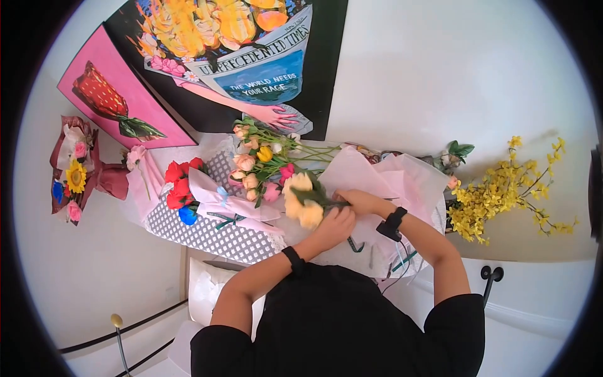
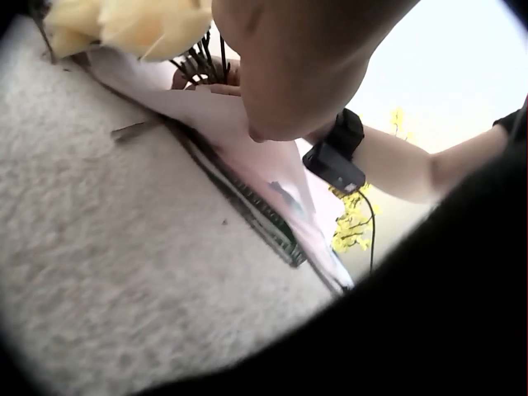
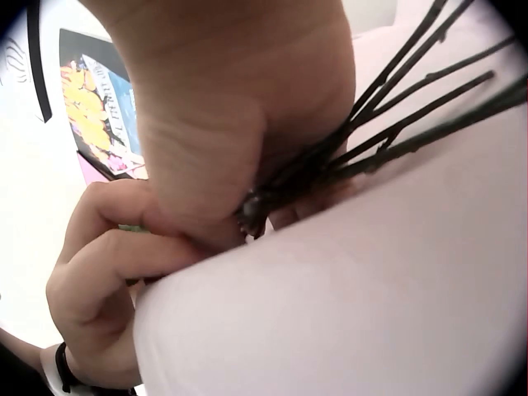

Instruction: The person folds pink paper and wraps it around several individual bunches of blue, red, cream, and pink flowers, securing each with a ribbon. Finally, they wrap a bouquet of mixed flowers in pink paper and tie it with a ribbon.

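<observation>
Left hand point(image 1: 336, 227), right hand point(image 1: 357, 201) pinching dark stems point(image 3: 404, 132); pale-yellow flowers point(image 1: 293, 196) nine o'clock, could splay if grip slackens!

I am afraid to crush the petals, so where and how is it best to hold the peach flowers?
Probably by the dark stems, where they gather behind the blooms, coming from the person's right, fingers wrapped around. There they make one narrow bundle, before fanning apart toward their ends; the blooms point left, out of the way.
</observation>
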`<action>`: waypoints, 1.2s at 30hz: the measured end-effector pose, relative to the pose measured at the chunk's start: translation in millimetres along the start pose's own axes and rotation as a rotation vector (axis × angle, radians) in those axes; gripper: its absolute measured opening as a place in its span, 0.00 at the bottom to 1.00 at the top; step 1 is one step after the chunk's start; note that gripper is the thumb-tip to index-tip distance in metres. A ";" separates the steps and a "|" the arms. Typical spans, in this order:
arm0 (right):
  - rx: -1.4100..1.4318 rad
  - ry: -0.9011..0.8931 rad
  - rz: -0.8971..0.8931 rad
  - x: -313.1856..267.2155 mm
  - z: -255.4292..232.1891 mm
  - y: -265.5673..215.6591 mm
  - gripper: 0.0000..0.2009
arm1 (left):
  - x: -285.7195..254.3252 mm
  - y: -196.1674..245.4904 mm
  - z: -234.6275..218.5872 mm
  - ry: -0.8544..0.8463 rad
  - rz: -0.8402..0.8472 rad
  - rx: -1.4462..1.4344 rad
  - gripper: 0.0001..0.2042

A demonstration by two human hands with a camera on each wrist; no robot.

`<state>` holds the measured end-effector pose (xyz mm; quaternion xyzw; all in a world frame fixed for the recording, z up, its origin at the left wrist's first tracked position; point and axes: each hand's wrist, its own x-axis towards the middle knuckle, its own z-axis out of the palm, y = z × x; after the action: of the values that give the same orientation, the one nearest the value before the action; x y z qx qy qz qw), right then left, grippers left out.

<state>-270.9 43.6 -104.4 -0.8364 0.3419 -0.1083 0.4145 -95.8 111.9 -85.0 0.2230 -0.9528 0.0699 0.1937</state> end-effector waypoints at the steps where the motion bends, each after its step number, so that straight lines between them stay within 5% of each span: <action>1: -0.001 0.006 0.003 -4.6 -4.7 -4.7 0.12 | 7.5 -5.0 -4.0 0.056 0.002 0.044 0.13; 3: 0.198 0.007 0.150 -18.1 -17.3 -17.9 0.14 | 14.8 -12.1 -3.0 0.035 -0.066 -0.024 0.11; 6: 0.466 0.189 0.141 -38.7 -21.0 1.4 0.13 | 23.0 -19.3 1.6 0.062 -0.198 -0.142 0.07; 10: 0.553 0.348 0.149 -74.0 -34.9 11.9 0.15 | 40.1 -31.2 -7.5 -0.115 -0.390 -0.238 0.06; 12: 0.155 0.459 0.035 -93.5 -34.6 8.9 0.18 | 46.9 -36.4 -8.8 -0.189 -0.446 -0.261 0.05; 16: -0.179 0.497 -0.150 -111.2 -34.9 -14.4 0.17 | 51.1 -44.5 -0.9 -0.147 -0.505 -0.303 0.03; 19: -0.275 0.617 -0.080 -113.9 -27.8 -5.6 0.14 | 52.2 -47.4 3.7 -0.172 -0.540 -0.298 0.04; 24: -0.274 0.773 0.390 -98.0 -10.4 15.9 0.11 | 56.6 -50.2 16.5 -0.167 -0.596 -0.305 0.05; 28: -0.262 0.913 0.413 -83.5 6.0 32.3 0.09 | 57.3 -55.7 31.0 -0.162 -0.596 -0.279 0.06; 36: -0.458 0.812 0.499 -77.9 11.0 40.7 0.07 | 35.1 -62.2 30.3 -0.068 -0.381 0.042 0.07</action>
<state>-343.2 84.7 -134.6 -0.6894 0.6786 -0.2440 0.0686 -107.0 35.9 -95.7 0.4057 -0.8976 0.0441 0.1667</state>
